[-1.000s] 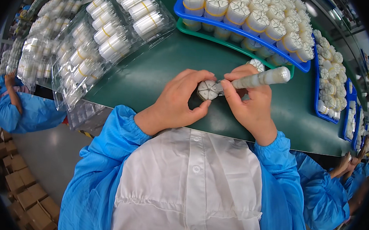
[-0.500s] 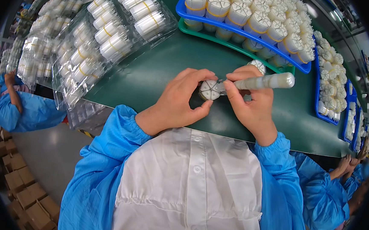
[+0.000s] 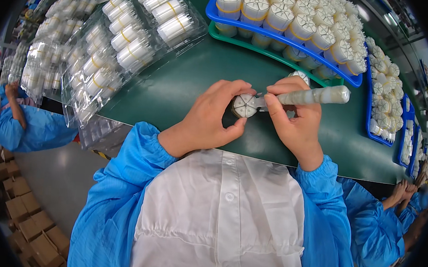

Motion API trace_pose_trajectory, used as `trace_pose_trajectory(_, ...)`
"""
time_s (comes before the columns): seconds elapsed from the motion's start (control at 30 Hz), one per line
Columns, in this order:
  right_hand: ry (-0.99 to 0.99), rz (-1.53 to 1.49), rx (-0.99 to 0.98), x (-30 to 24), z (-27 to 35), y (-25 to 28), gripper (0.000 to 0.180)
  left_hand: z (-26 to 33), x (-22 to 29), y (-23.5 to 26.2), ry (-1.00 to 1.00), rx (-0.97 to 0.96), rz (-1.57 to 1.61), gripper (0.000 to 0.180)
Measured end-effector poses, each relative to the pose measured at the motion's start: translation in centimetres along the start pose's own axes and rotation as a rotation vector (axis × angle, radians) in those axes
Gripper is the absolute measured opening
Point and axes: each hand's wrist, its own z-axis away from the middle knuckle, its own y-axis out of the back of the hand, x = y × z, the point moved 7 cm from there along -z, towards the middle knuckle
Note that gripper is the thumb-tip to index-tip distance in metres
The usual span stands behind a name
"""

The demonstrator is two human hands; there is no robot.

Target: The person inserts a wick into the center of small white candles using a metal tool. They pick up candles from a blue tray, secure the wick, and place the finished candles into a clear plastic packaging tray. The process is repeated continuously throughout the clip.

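Observation:
My left hand (image 3: 208,113) curls its thumb and fingers around a round bundle of white wedge-shaped pieces (image 3: 244,106), which stands on the green table with its segmented end up. In my right hand (image 3: 296,124) is a tool with a thick, pale, wrapped handle (image 3: 321,95), pinched between thumb and fingers. The handle points right, and the tool's narrow tip is at the right edge of the bundle; its exact shape is hard to make out. Another round bundle (image 3: 301,77) stands just beyond my right hand, partly hidden by it.
Stacked blue (image 3: 300,39) and green trays (image 3: 274,52) of banded bundles stand at the far right. Another filled blue tray (image 3: 382,140) lies right of them. Clear plastic trays (image 3: 151,65) of white bundles lie left. Blue-sleeved people sit on both sides; cardboard boxes (image 3: 34,225) line the floor.
My right hand and the tool have shifted slightly right, drawing the tip back a little from the bundle's top. My left hand keeps its hold on the bundle.

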Motion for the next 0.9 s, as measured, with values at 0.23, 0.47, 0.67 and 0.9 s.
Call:
trace_pose_trajectory(0.23, -0.012, -0.002, -0.047, 0.2, 0.1, -0.4, 0.013, -0.1, -0.2, 0.3, 0.054, -0.01, -0.106, 0.07)
trace_pose_trajectory(0.47, -0.039, -0.059, -0.01, 0.3, -0.2, 0.2, 0.013, -0.1, 0.1, 0.2, -0.017, 0.032, -0.02, 0.071)
trace_pose_trajectory(0.67, -0.042, -0.022, -0.059, 0.4, 0.1, -0.5, 0.015, -0.4, 0.1, 0.1, 0.002, 0.002, -0.039, 0.072)
trace_pose_trajectory(0.9, 0.066, 0.0, 0.168, -0.9, 1.7, 3.3, 0.015, 0.0, -1.0, 3.2, 0.037, 0.198, -0.333, 0.06)
